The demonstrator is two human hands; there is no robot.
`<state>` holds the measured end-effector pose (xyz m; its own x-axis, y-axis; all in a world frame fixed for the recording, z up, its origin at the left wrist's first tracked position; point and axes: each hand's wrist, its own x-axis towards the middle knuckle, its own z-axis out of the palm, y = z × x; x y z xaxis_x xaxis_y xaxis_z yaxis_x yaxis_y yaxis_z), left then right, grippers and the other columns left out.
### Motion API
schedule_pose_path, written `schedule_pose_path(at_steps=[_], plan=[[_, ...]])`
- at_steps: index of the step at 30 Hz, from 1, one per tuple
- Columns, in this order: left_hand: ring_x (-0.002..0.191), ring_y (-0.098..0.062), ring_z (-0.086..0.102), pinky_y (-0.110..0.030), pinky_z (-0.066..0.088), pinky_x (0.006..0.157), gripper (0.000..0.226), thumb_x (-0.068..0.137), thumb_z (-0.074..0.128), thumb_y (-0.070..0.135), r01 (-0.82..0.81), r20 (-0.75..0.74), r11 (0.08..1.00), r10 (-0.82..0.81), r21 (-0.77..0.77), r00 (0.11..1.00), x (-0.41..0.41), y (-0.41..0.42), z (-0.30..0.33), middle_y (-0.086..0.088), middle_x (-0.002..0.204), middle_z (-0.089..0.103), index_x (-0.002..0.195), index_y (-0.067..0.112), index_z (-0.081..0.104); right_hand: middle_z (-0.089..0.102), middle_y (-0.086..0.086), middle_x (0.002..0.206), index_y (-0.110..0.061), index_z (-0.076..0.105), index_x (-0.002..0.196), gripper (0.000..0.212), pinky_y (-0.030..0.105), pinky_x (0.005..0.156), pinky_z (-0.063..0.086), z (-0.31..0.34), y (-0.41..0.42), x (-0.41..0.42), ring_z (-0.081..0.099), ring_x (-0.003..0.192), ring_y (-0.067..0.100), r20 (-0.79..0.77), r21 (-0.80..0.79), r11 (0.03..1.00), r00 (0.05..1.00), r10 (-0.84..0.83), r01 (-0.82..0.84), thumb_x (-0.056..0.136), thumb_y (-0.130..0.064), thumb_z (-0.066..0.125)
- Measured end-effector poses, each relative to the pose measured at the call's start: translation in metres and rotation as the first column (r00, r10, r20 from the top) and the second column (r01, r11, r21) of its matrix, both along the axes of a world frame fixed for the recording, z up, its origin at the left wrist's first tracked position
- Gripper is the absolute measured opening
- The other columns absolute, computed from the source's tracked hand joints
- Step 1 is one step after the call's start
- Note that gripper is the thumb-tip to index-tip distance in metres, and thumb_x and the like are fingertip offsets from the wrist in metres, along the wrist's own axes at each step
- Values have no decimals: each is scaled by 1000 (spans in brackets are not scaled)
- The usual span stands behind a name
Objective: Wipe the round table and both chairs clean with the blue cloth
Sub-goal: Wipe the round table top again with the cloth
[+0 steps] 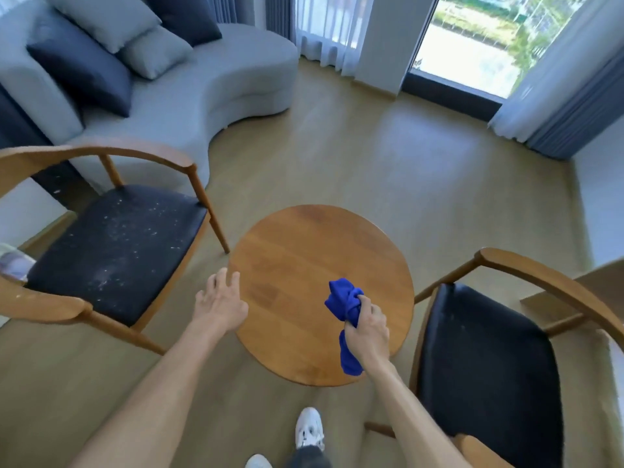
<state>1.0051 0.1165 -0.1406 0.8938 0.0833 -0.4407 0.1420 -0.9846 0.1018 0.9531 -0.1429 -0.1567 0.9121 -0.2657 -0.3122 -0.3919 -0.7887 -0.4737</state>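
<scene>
Down over the round, honey-brown wooden bench, the right hand has its grip curled tight round a bunched, bright blue cloth; one wad of the cloth stands above the fist and a tail hangs below it, over the near right part of the benchtop, though whether the cloth touches the wood is hard to tell. The left hand hovers at the bench's left edge, palm down, its grip wide with fingers spread and holding nothing. Left of the bench stands a wooden armchair with a black padded seat speckled with pale crumbs or dust. Right of it stands a matching wooden armchair with a glossy black seat. Behind lies a curved grey sofa bearing grey and navy cushions. White sneakers show on the pale wood floor.
</scene>
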Motion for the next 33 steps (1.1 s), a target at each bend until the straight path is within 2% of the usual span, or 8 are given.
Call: schedule_pose_path(at_steps=[7,15,18,20,24,28,31,33], plan=[[145,-26,7,-44,23,113,62,95,37,26,167,-62,986,-168,-26,984,66,-31,-39,-6,159,0,150,17,10,44,9,138,-15,33,142,55,38,101,37,-49,7,48,43,121,28,-68,-19,993,990,-121,120,91,-15,51],[145,-25,6,-44,21,115,63,95,38,27,210,-151,977,-211,-26,966,122,-29,-88,-5,159,1,151,17,10,41,5,141,-17,31,144,54,35,101,37,-110,25,105,42,124,25,-145,-57,986,976,-165,158,93,-19,49],[146,-24,4,-43,20,116,63,95,36,27,220,-156,975,-222,-25,963,136,-26,-109,-5,160,1,151,17,9,32,4,148,-19,27,147,60,33,102,35,-134,36,121,38,129,24,-136,-116,984,979,-150,134,93,-31,51],[146,-24,4,-42,18,117,62,95,36,28,237,-147,971,-239,-31,960,145,-24,-130,-4,160,1,151,17,10,26,10,153,-20,28,149,69,39,104,34,-153,43,129,33,134,29,-147,-170,979,980,-137,112,90,-42,57],[147,-23,0,-42,14,118,61,96,34,31,310,-126,951,-309,-13,943,156,-19,-180,-4,160,-1,151,17,11,42,21,145,-17,54,136,76,56,98,44,-198,45,135,45,130,43,6,-259,965,999,53,-50,69,-41,79],[148,-26,2,-45,13,118,61,96,33,36,421,-49,905,-419,59,907,176,-13,-226,-6,161,2,152,20,16,36,18,151,-23,54,136,64,56,103,38,-242,42,131,34,139,39,88,-340,927,976,200,-159,77,-45,68],[140,-37,29,-56,28,109,60,88,34,34,456,146,890,-450,-7,881,195,-7,-249,-17,152,31,143,11,42,39,15,150,-24,57,132,53,54,101,40,-260,20,119,36,138,37,189,-401,868,901,391,-293,79,-25,63],[138,-39,32,-59,30,107,62,87,30,36,511,191,860,-502,8,843,209,1,-263,-19,150,34,141,9,45,43,15,146,-21,60,128,52,54,96,44,-261,-25,120,44,132,39,216,-472,829,872,439,-300,76,-16,58]])
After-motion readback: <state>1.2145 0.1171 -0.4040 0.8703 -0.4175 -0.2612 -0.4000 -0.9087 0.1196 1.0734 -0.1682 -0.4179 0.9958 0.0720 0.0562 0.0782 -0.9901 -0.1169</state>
